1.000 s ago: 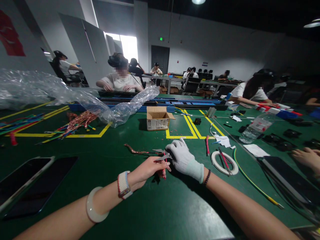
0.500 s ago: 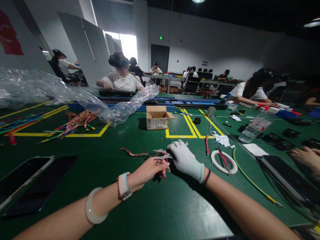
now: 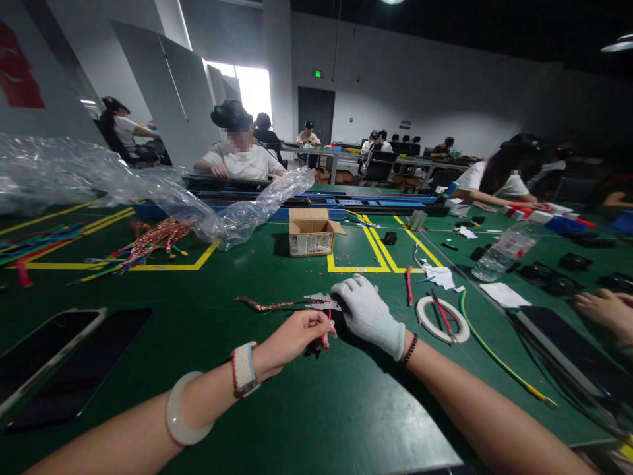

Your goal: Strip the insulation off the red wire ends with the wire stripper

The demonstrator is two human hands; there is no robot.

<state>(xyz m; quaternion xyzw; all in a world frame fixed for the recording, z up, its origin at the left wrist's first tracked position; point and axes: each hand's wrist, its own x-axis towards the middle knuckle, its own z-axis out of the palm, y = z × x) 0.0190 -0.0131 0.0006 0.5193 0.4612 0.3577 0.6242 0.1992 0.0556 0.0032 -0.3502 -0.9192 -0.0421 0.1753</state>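
My bare left hand (image 3: 301,336) is closed on a red wire (image 3: 325,342), whose end hangs below the fingers. Wrapped round the handles of a metal wire-stripping tool (image 3: 322,303) is my gloved right hand (image 3: 363,308), mostly hiding them. The tool's jaws point left, just above my left fingertips, with the red wire reaching up to them. A dark wire with a frayed copper end (image 3: 262,305) stretches left from the tool, over the green table (image 3: 316,409). Whether the two wires are joined is too small to tell.
A small open cardboard box (image 3: 311,243) stands ahead. To the right are a white tape roll (image 3: 442,320), a green-yellow cable (image 3: 499,363), a bottle (image 3: 507,251) and another person's hand (image 3: 606,313). Two phones (image 3: 79,369) and copper bundles (image 3: 158,241) lie left, near plastic wrap (image 3: 247,211).
The frayed copper wire has shifted slightly left. Both hands keep nearly the same place and hold. The person across the table has moved a little.
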